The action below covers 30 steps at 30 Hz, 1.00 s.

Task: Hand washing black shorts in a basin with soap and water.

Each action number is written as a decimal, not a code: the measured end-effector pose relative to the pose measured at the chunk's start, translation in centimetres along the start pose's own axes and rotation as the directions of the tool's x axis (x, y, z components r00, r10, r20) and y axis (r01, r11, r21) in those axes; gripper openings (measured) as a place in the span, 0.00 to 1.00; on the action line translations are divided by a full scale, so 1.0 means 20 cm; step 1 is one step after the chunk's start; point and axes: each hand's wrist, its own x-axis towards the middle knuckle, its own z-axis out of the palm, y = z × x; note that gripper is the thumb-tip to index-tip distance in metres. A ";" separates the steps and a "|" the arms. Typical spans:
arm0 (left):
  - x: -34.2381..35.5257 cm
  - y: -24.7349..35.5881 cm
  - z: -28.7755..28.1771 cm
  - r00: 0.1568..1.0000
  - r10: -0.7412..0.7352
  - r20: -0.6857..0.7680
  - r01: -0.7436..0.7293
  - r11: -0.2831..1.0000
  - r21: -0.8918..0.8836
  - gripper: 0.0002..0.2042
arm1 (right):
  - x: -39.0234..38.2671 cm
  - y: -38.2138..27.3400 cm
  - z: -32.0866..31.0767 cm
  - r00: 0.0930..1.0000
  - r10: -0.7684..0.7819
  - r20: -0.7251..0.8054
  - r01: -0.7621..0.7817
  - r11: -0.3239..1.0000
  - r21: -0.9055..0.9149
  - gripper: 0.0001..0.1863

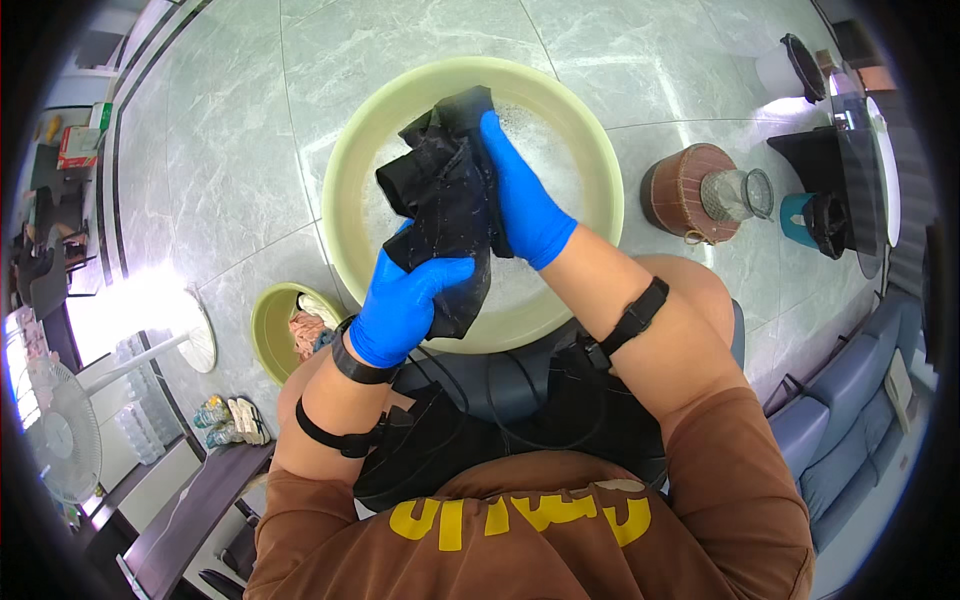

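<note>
A wet-looking black garment [440, 200] is bunched up between my two blue-gloved hands, above a large pale green basin [338, 190] of sudsy water. My left hand [398, 308] is closed round its near end, thumb lying across the front of the cloth. Along the garment's right side, my right hand [525, 205] grips it, with most of the fingers hidden behind the fabric. The kind of garment cannot be made out from its folds.
Left of the big basin sits a smaller green basin [268, 330] holding pink and white cloths. A brown drum-shaped stool [685, 190] with a glass vase [745, 195] stands to the right. Shoes [245, 420], a standing fan [60, 430] and a blue sofa [845, 430] lie farther out.
</note>
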 end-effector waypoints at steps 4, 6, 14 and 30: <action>0.13 0.13 -0.06 0.994 -0.093 0.049 0.103 0.953 -0.285 0.23 | -0.03 0.10 0.02 0.977 -0.211 -0.039 0.198 0.955 -0.220 0.33; 0.21 0.04 -0.16 0.997 -0.059 -0.052 0.038 0.938 -0.346 0.22 | -0.02 0.29 0.01 0.834 -0.551 -0.021 0.412 0.648 -0.640 0.30; 0.05 0.07 -0.03 0.999 -0.014 0.033 0.017 0.994 -0.111 0.27 | -0.01 -0.06 0.02 0.999 -0.029 -0.012 0.029 0.999 -0.025 0.34; 0.16 0.25 -0.39 0.975 0.054 -0.217 -0.107 0.965 -0.238 0.21 | -0.11 -0.19 0.17 0.996 -0.089 -0.016 0.089 0.996 0.029 0.25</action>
